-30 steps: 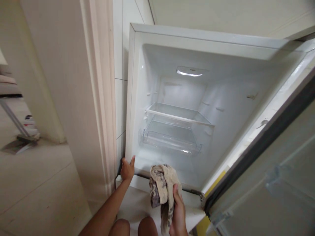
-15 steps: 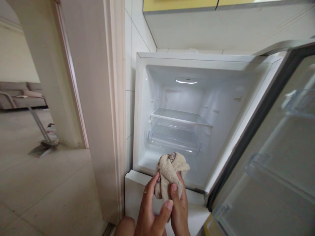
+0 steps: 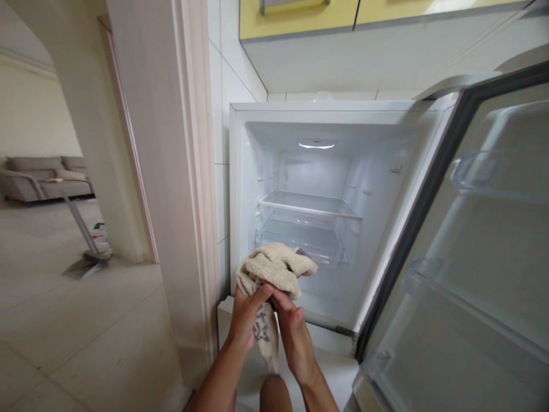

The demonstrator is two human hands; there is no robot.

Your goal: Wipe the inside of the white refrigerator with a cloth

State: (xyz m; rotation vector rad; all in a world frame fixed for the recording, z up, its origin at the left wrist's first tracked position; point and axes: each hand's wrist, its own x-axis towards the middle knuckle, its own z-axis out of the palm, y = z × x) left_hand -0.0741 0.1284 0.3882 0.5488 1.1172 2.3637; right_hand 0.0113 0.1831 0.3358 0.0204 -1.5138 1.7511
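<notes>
A beige cloth with a dark pattern on one side is bunched up in front of the open fridge. My left hand grips it from the left, thumb pressed on the folds. From the right, my right hand holds the same cloth, its fingertips tucked under the bunch. A patterned end of the cloth hangs down between my wrists. Behind it, inside the fridge, are a glass shelf and a clear drawer. The undersides of the folds are hidden.
The fridge door stands open on the right, with clear door bins. A door frame rises close on the left. Yellow cabinets hang above. Further left are a dustpan on the floor and a sofa.
The cloth has been turned and loosened; one end now hangs down. Both hands have shifted slightly left, with more of the forearms showing. The view has moved a little.
</notes>
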